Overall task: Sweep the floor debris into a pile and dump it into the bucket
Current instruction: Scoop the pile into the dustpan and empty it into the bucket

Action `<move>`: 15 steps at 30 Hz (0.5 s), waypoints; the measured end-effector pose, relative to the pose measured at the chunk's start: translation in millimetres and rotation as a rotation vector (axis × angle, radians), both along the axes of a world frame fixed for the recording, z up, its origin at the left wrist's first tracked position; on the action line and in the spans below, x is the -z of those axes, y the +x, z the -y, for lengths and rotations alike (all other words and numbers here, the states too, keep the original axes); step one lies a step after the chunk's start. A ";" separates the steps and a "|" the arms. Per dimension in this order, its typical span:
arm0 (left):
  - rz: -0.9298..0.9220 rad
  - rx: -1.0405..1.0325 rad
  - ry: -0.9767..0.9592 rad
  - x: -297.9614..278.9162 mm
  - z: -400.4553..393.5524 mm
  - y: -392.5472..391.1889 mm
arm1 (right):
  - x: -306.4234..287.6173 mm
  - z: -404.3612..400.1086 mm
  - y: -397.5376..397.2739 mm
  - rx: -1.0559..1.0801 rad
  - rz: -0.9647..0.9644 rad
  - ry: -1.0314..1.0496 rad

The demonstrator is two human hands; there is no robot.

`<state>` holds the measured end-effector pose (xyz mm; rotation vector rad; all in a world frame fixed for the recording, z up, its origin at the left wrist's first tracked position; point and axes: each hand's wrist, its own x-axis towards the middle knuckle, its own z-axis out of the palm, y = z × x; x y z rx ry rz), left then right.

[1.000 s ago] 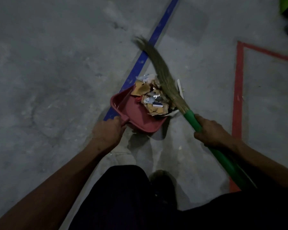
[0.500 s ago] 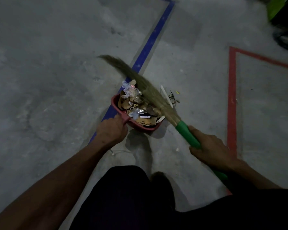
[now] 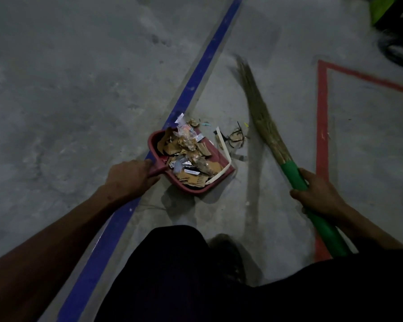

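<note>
A red dustpan [image 3: 221, 159] lies on the concrete floor, heaped with cardboard scraps and plastic wrappers [image 3: 191, 156]. My left hand [image 3: 130, 177] grips its handle. My right hand [image 3: 316, 194] holds the green handle of a grass broom [image 3: 263, 119], whose bristles slant up and left, to the right of the pan and apart from it. A few loose bits, a white strip and black wires [image 3: 234, 139], lie on the floor between pan and broom. No bucket is in view.
A blue tape line [image 3: 196, 80] crosses the floor diagonally under the pan. A red tape outline [image 3: 322, 117] marks the floor on the right. A green object and a dark wheel [image 3: 398, 49] sit at the top right. My dark-clothed legs fill the bottom.
The broom has swung from lying across the dustpan out to the right, off the pan. The dustpan with my left hand has stayed in place, and loose bits now show beside it.
</note>
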<state>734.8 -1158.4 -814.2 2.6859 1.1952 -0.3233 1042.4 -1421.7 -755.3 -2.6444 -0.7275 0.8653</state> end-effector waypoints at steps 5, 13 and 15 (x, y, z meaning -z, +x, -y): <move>0.013 0.000 0.018 -0.1 10.9 15.4 | 25.4 1.4 -22.6 -0.100 0.006 -0.021; 0.040 -0.038 -0.020 2.6 28.2 47.0 | 21.2 14.0 -61.5 -0.187 -0.073 -0.007; 0.059 -0.033 -0.027 -2.4 34.3 50.2 | 18.4 18.6 -67.9 -0.232 -0.085 -0.027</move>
